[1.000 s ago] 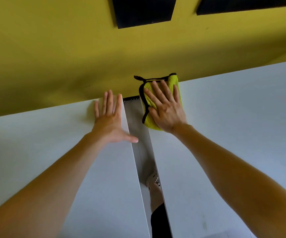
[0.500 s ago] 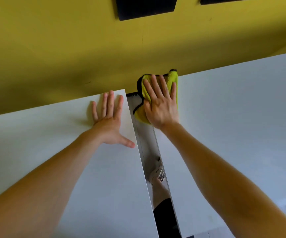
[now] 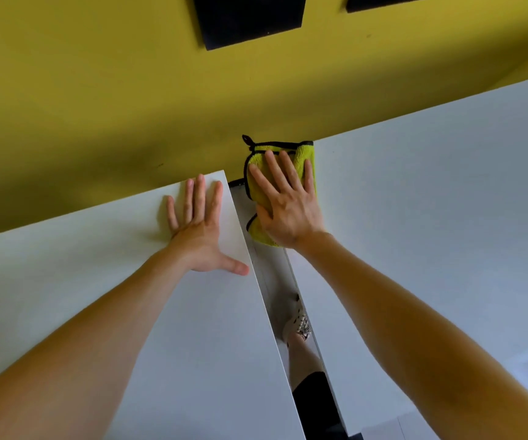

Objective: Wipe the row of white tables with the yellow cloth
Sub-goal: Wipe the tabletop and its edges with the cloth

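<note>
Both arms reach far across from the near side. The left hand (image 3: 200, 231) lies flat, fingers straight and close together and thumb spread, on the far right corner of the left tabletop (image 3: 66, 281). The right hand (image 3: 288, 208) presses palm-down with straight, slightly fanned fingers on the yellow cloth (image 3: 305, 154), which sits at the far left corner of the right tabletop (image 3: 430, 201), against the yellow wall (image 3: 129, 90), its black-trimmed left edge overhanging the gap between the tabletops.
</note>
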{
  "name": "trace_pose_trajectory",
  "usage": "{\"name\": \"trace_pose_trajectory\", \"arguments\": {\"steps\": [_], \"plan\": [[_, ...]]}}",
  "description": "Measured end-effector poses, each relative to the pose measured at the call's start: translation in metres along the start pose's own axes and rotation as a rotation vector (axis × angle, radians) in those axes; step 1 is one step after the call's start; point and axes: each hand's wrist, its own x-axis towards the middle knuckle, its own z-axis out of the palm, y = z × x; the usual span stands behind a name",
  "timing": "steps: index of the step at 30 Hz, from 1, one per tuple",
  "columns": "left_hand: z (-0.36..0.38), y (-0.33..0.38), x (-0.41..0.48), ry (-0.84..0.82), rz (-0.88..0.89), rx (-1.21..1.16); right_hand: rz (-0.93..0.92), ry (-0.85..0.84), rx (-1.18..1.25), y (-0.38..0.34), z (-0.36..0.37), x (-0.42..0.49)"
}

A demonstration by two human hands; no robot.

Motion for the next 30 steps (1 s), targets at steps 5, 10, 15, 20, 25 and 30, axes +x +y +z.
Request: {"name": "trace_pose_trajectory", "arguments": {"steps": [5, 10, 15, 20, 25, 30], "plan": [[0.002, -0.001, 0.0, 0.02, 0.013, -0.009, 0.119, -0.005, 0.031, 0.105, -0.02, -0.018], [0.005, -0.002, 0.004, 0.04, 0.018, -0.018, 0.492, 0.01, 0.0, 0.137, -0.032, -0.012], [0.008, 0.0, 0.006, 0.083, -0.003, -0.002, 0.102, -0.013, -0.004, 0.024, -0.014, 0.013], [0.006, 0.033, 0.017, 0.375, -0.052, -0.156, 0.124, 0.081, 0.057, 0.116, -0.017, -0.01], [0.026, 0.118, 0.023, 0.754, 0.199, -0.074, 0.271, -0.019, -0.091, 0.231, -0.055, -0.026], [0.052, 0.173, 0.041, 0.781, 0.165, -0.093, 0.17, 0.06, -0.009, 0.148, -0.022, -0.004]]}}
